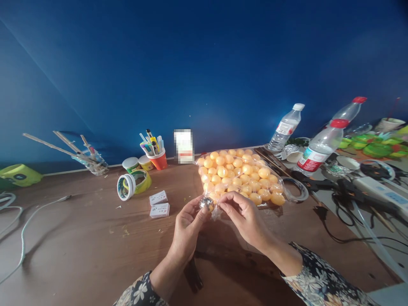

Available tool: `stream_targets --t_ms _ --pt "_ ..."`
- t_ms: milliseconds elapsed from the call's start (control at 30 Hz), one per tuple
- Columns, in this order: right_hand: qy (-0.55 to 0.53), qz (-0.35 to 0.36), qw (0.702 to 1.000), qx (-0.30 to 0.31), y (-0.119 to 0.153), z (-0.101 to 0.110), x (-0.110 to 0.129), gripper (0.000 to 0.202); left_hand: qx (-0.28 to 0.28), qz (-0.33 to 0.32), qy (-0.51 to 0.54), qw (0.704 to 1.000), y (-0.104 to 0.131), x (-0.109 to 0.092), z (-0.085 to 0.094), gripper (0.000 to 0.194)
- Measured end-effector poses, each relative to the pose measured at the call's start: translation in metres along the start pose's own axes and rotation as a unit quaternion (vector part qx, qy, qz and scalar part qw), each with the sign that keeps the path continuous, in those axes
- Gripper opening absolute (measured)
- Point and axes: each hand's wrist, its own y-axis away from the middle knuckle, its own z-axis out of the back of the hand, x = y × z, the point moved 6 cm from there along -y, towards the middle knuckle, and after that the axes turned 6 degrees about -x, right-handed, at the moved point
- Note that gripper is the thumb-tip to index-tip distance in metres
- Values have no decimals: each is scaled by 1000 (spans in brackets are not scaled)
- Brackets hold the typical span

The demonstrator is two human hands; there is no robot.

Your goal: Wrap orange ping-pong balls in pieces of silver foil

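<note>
- Shiny silver round ball [206,205]: up at the left hand's [187,224] fingertips, pinched against the thumb
- right hand [245,216] just beside it, fingertips together, can't tell if holding anything
- bagged yellow-orange round balls [246,169] behind

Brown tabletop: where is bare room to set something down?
The tabletop is largely bare between the white cable and the left hand. Crowded: the right side, with plastic bottles and a power strip; bagged orange balls fill the far middle.
</note>
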Motion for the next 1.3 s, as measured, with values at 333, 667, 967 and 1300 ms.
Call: stream_targets --t_ms 333,667,967,1300 --pt "-24 -10 1000 10 2 -4 -6 9 16 -9 6 1000 1 -1 -2 37" --pt "-28 -21 999 7 -1 -3 -5 11 13 -3 -3 1000 2 -1 -2 41" --pt "-197 -172 964 40 4 -14 -16 21 26 -25 -4 999 1 -2 -3 40" --pt "-190 -168 967 39 4 -15 -17 22 36 -36 -17 999 3 -2 -4 40"
